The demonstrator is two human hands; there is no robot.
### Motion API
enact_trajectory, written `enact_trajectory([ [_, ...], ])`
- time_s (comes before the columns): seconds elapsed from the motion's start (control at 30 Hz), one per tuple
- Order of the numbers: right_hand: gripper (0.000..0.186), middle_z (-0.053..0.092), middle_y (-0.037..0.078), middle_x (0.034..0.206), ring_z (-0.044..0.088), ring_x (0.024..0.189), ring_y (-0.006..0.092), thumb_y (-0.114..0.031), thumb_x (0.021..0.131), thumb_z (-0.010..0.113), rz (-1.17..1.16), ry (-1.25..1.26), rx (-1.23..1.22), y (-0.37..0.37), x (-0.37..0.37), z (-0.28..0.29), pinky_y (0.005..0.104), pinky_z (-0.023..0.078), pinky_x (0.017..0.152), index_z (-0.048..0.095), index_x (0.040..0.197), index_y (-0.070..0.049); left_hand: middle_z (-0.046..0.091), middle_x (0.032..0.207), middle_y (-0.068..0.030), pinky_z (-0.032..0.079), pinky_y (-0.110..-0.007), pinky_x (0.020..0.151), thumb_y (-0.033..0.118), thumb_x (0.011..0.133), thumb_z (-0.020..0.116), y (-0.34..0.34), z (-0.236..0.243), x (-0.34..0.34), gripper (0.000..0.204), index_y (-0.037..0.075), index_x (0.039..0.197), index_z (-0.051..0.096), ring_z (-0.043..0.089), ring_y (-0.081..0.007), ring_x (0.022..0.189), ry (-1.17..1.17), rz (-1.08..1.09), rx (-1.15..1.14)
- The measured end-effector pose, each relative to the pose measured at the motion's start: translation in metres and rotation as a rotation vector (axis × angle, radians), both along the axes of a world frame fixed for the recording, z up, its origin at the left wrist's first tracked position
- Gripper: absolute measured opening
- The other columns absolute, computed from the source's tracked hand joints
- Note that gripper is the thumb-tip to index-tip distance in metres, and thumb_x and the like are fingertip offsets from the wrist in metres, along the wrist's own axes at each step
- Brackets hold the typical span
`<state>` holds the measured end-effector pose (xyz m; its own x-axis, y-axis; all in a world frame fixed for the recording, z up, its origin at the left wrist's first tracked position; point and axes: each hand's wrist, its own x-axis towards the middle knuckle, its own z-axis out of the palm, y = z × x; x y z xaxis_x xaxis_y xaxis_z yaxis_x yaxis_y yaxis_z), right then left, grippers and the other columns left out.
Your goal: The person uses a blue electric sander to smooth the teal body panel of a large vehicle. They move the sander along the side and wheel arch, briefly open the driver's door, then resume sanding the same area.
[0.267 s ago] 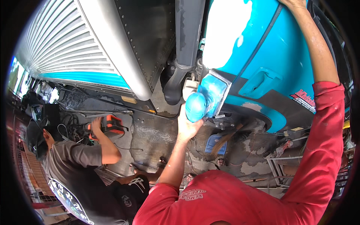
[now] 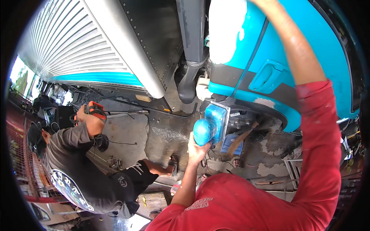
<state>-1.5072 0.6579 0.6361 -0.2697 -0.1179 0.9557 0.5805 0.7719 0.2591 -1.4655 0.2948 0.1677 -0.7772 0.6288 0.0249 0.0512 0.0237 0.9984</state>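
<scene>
My left hand [image 2: 197, 153] is wrapped round the rounded head of a blue orbital sander [image 2: 210, 125]. Its flat rectangular pad faces right, toward the wheel arch and low part of a turquoise truck cab [image 2: 291, 111], and it looks apart from the painted panel. Raised over the cab, my right hand [image 2: 266, 4] is cut off by the top edge, so its fingers are hidden. Nearest to it are a large white patch [image 2: 226, 32] on the turquoise paint and a dark vertical seam. A recessed door handle [image 2: 268, 79] lies below my right forearm.
A ribbed silver cargo box [image 2: 146, 79] and a grey vertical pipe [image 2: 190, 34] stand left of the cab. At the left, a person [image 2: 83, 169] in dark clothes holds an orange-and-black tool [image 2: 97, 109]. A broom [image 2: 241, 142] and blue dustpan [image 2: 231, 148] lie below.
The sander in my left hand has come down, away from the cab's side. My right hand has shifted left along the cab's top. The other person's orange-and-black tool has moved up and left.
</scene>
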Motion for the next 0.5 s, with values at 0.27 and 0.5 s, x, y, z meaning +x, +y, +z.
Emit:
enact_trajectory([
  [0.27, 0.099, 0.012, 0.035, 0.177, 0.011, 0.164, 0.0523, -0.048, 0.101, 0.069, 0.34, 0.112, -0.566, -0.098, -0.135, -0.22, 0.0649, 0.016, 0.131, 0.024, 0.167, 0.01, 0.072, 0.111, -0.0078, 0.058, -0.038, 0.091, 0.004, 0.074, 0.089, -0.112, -0.033, 0.068, 0.061, 0.003, 0.126, 0.057, 0.068, -0.0184, 0.099, -0.181, 0.18, -0.076],
  [0.5, 0.101, 0.003, 0.038, 0.176, 0.003, 0.164, 0.0566, -0.048, 0.104, 0.067, 0.425, 0.029, -0.757, -0.113, -0.117, -0.312, 0.0656, 0.014, 0.132, 0.014, 0.168, 0.011, 0.07, 0.116, -0.0083, 0.055, -0.038, 0.096, 0.004, 0.071, 0.089, -0.183, -0.033, 0.104, 0.065, 0.004, 0.128, 0.058, 0.068, -0.0208, 0.103, -0.289, 0.449, -0.266],
])
